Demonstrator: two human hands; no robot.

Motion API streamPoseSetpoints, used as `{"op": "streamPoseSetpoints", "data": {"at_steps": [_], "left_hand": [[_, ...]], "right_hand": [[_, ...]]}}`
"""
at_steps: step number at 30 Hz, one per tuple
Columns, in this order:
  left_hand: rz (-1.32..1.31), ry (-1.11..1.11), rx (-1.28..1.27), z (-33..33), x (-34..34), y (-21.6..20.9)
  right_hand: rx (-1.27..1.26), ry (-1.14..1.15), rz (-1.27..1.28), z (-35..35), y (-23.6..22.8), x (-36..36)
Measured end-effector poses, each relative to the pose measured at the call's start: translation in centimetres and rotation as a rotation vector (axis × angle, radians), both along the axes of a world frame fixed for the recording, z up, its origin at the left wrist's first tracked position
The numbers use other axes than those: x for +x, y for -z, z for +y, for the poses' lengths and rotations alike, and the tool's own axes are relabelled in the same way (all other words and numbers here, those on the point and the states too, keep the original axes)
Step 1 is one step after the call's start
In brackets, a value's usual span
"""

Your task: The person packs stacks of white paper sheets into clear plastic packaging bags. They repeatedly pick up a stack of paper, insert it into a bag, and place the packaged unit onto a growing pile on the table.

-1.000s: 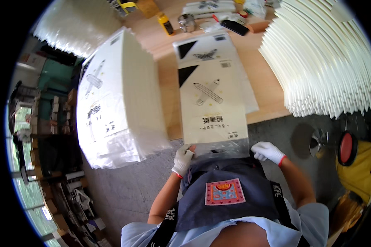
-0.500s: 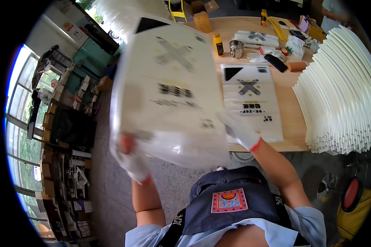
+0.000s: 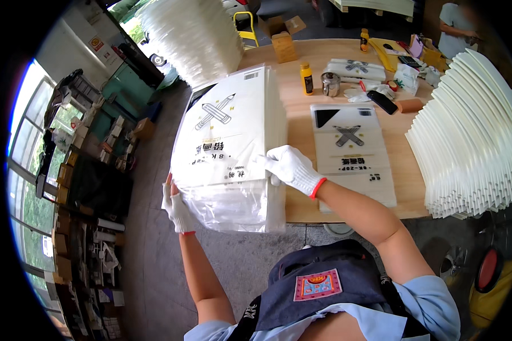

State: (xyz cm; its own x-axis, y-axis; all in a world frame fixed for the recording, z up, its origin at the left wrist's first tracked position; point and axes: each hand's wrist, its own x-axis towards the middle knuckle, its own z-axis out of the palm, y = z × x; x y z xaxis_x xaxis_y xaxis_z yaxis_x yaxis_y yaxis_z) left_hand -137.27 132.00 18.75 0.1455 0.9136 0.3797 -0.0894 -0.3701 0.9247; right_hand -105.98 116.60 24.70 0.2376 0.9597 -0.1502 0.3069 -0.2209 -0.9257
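Observation:
A clear plastic pack of white drawing paper (image 3: 222, 145), printed with crossed pencils, lies on top of a stack of similar packs (image 3: 276, 119) at the table's left end. My left hand (image 3: 177, 210), in a white glove with bare fingertips, grips the pack's near left edge. My right hand (image 3: 294, 169), in a white red-cuffed glove, has its fingers closed at the near right edge of the same pack. Loose clear plastic (image 3: 227, 207) hangs from the pack's near end. Another printed plastic bag (image 3: 352, 156) lies flat on the table to the right.
A tall fanned stack of white sheets (image 3: 466, 136) stands on the right. Farther back are a yellow bottle (image 3: 306, 78), a metal pot (image 3: 330, 84), a phone (image 3: 382, 102) and a cardboard box (image 3: 283, 45). Clear plastic bundles (image 3: 188, 42) rise behind the packs. A person (image 3: 457, 28) stands far right.
The pack, raised and blurred before, has come down to the left onto the stack. My right hand has shifted left along with its edge, and my left hand stays at the near left corner.

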Motion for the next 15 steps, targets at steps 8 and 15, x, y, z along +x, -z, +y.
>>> {"op": "streamPoseSetpoints", "data": {"at_steps": [8,15], "left_hand": [[0.480,-0.076,-0.337,-9.3,1.9,20.9],[0.720,0.807,-0.271,-21.8,19.4,20.6]], "right_hand": [[-0.043,-0.312,-0.517,-10.4,8.5,-1.0],[-0.452,-0.105,-0.341,-24.2,18.2,4.0]]}}
